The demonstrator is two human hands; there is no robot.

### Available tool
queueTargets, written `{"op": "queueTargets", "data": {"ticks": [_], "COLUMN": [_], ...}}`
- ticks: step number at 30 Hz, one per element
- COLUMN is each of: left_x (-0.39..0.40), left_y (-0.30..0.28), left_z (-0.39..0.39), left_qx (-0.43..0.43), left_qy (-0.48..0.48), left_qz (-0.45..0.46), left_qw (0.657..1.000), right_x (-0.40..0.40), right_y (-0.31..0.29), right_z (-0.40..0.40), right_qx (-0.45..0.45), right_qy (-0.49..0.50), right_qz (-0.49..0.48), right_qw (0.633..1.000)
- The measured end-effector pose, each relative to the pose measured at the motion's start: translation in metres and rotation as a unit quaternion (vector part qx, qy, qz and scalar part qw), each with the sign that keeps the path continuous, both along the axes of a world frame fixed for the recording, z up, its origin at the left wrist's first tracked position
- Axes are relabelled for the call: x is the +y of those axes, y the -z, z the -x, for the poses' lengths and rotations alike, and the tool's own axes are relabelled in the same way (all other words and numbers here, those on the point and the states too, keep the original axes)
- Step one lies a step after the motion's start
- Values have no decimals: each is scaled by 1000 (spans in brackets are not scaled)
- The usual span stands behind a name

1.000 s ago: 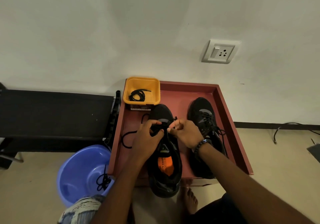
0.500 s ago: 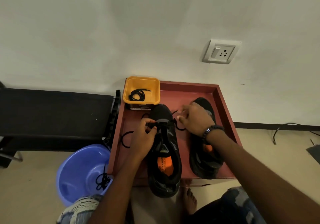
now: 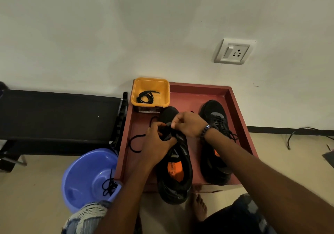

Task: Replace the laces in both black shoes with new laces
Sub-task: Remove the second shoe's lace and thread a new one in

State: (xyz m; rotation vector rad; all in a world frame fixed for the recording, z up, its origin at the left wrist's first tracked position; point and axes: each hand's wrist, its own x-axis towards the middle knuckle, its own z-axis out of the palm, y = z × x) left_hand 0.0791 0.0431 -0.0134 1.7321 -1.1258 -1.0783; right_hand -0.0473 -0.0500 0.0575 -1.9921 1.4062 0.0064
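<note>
Left hand [image 3: 156, 141] curls round the new lace [image 3: 134, 143] at the toe-end eyelets of the near shoe [image 3: 174, 161]; right hand [image 3: 188, 124] pinches the other end just above. We judge threading has barely begun. We should draw both ends even before crossing. Far shoe [image 3: 216, 139] stays laced in the red tray [image 3: 238, 111]; a spare lace [image 3: 145, 97] waits in the yellow tub [image 3: 165, 91].

White wall socket [image 3: 233, 51], black bench [image 3: 57, 118], floor cable [image 3: 305, 131]
</note>
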Motion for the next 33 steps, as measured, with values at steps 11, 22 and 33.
{"op": "queueTargets", "data": {"ticks": [11,22,33], "left_x": [3,2,2], "left_y": [-6,-1,-2], "left_z": [5,2,5], "left_qx": [-33,-59,-63], "left_qy": [-23,-15,-18], "left_qz": [10,16,18], "left_qw": [999,998,998], "right_x": [1,0,-36], "right_y": [-24,-36,-56], "right_z": [-2,32,66], "right_qx": [-86,-245,107], "right_qy": [64,152,114], "right_qz": [-125,-116,322], "right_qw": [986,951,934]}}
